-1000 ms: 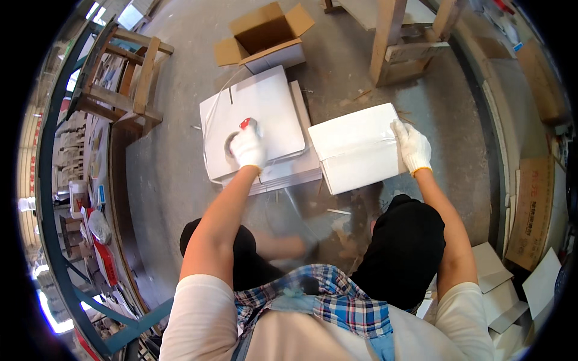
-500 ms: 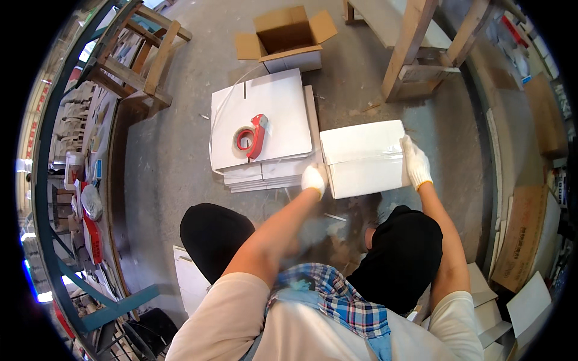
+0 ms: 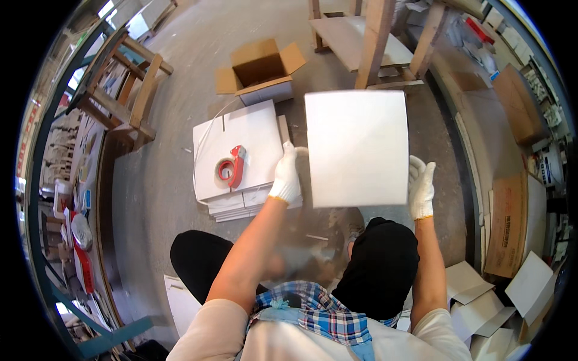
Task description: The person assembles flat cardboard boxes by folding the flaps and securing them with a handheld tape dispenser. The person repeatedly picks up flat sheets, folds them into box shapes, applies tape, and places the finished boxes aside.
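A closed white cardboard box (image 3: 357,150) is held up in front of me, its plain smooth face turned upward. My left hand (image 3: 287,175), in a white knit glove, is at its left side, fingers reaching the edge and thumb raised apart. At the right edge my right hand (image 3: 421,188), gloved alike, has its fingers bent against the box and its thumb up. The fingertips are partly hidden by the box. Left of it lies a stack of flat white cartons (image 3: 259,129), with a red tape dispenser (image 3: 238,167) on top.
An open carton (image 3: 265,90) with brown insides stands beyond the stack. Wooden stands (image 3: 373,48) rise at the far right and a wooden trestle (image 3: 141,102) at the left. Loose white cartons (image 3: 481,307) lie by my right side; a brown carton (image 3: 507,225) leans at the right.
The white box has been turned and raised, so its taped face no longer shows and a plain one does. Both hands have moved along its sides. The view has shifted somewhat.
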The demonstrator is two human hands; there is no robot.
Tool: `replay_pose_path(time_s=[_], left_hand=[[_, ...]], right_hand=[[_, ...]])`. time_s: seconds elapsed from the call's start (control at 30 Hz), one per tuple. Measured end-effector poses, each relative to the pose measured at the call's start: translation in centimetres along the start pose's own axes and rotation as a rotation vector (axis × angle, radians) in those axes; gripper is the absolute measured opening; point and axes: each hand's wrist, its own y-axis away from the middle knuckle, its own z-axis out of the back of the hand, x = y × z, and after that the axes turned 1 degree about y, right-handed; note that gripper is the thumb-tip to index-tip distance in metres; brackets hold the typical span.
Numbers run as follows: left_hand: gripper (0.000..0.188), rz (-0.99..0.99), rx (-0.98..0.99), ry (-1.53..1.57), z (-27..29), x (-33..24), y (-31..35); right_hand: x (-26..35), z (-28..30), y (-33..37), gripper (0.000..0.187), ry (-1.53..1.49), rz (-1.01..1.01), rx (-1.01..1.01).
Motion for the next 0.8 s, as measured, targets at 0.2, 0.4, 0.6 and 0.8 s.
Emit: replay_pose_path(time_s=[0.2,0.4,0.6,0.8], left_hand=[[0.078,0.137,-0.084,-0.183,1.9,4.0,-2.3],[0.075,0.153,-0.029,-0.351,2.4,5.2,-3.6],[0.071,0.036,0.011,-0.825,-2.3,1.0,-5.0],[0.074,0.059,0.044,-0.945,-3.3,0.1,-8.6]], right_hand=[[-5.2,1.7,-1.2,0.079,-0.017,-0.128,0.002],[-6.4,2.2,-1.4,0.078,0.273,-0.272,-0.005],[-2.5,1.8,-3.7,0.088,0.706,-0.25,0.25],[-1.9,-0.8,-7.1,0.089,0.57,-0.238,0.175]])
